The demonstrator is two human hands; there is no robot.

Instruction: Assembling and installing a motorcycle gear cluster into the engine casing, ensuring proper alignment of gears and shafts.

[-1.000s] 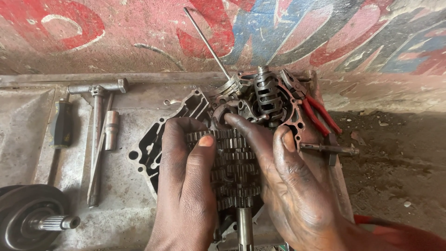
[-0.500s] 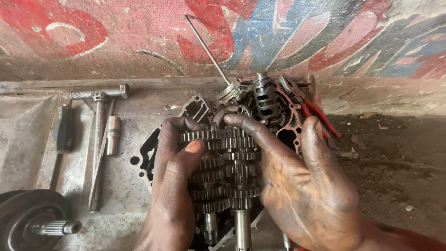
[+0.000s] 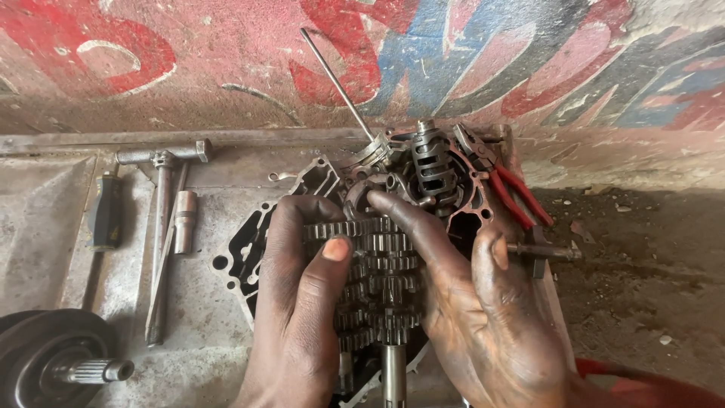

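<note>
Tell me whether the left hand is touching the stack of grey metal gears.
Touching: the head view shows the left hand wrapped around the gear stack, thumb pressed on it.

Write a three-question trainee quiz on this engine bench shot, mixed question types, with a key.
1. True or false: both hands grip the gear cluster.
2. Which lies right of the engine case? A) red-handled pliers B) a yellow tape C) a blue cup
3. Name the long tool lying left of the case, by the black-handled screwdriver.

Key: 1. True: left hand, right hand. 2. A. 3. T-handle wrench.
</note>
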